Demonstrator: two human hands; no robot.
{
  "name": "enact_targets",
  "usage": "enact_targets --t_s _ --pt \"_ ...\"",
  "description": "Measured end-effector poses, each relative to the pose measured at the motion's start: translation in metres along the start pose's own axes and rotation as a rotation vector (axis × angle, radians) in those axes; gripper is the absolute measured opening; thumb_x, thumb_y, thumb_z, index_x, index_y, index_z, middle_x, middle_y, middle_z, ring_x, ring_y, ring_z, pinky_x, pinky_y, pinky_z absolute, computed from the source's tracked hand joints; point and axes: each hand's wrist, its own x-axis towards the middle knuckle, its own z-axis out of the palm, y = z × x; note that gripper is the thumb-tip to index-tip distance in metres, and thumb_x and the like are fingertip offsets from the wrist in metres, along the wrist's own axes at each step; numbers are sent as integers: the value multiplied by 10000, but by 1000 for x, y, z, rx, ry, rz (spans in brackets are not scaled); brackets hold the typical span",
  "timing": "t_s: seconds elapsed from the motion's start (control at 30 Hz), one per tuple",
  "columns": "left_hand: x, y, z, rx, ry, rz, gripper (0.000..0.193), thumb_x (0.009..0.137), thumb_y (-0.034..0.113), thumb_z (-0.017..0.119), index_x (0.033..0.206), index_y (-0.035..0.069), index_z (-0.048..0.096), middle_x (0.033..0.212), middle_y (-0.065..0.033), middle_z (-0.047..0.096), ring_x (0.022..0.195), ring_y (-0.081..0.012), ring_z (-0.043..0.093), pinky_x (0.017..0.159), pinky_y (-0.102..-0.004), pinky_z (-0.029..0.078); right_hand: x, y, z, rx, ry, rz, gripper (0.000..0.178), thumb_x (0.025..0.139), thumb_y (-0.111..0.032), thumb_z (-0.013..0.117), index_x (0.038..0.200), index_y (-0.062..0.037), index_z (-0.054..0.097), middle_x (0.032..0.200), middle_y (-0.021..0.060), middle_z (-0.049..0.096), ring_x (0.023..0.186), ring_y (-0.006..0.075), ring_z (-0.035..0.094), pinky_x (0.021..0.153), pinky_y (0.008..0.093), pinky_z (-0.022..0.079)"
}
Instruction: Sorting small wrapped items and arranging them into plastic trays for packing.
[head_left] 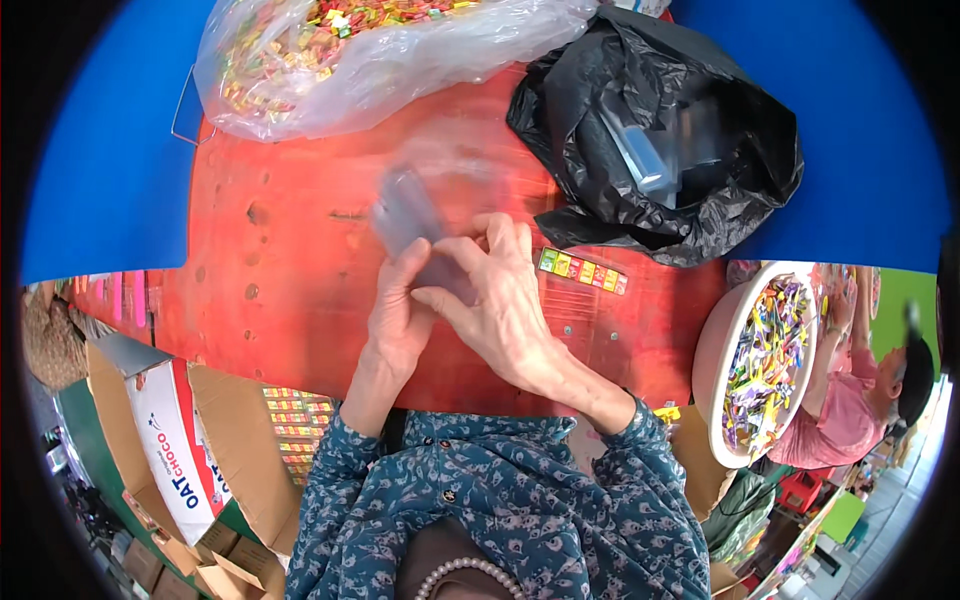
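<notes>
Over the red table (290,230), a clear bluish plastic sleeve (408,205) stands tilted between my hands, blurred by motion. My left hand (395,305) pinches its near left edge between thumb and fingers. My right hand (500,305) closes on its near right side, fingers bent and thumb toward the left hand. Whether anything is inside the sleeve I cannot tell. Just right of my right hand lies a short row of small colourful packets (583,271). Beyond it, a black plastic bag (560,110) gapes, with more clear plastic sleeves (645,160) inside.
A large clear bag (400,95) of small colourful pieces lies at the far edge. At the right stands a white tub (712,370) of bright wrapped pieces, with a person in pink (825,425) beyond. Open cardboard boxes (240,430) stand at the lower left.
</notes>
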Motion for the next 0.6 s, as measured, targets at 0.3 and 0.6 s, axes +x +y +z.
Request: enact_targets --t_s 0.3,0.6 --pt "-23 30 -25 130 110 194 305 806 132 670 1033 -45 568 890 -142 656 726 -210 653 639 -311 557 25 11 27 802 -502 339 101 797 -20 669 850 66 669 755 82 664 677 129 629 625 244 501" --pt "-48 61 -53 -34 266 353 298 807 135 684 1045 2 563 882 -119 646 739 -197 652 631 -332 563 43 -20 80 752 -641 317 101 834 -61 634 829 36 661 688 50 621 657 94 557 599 260 448"
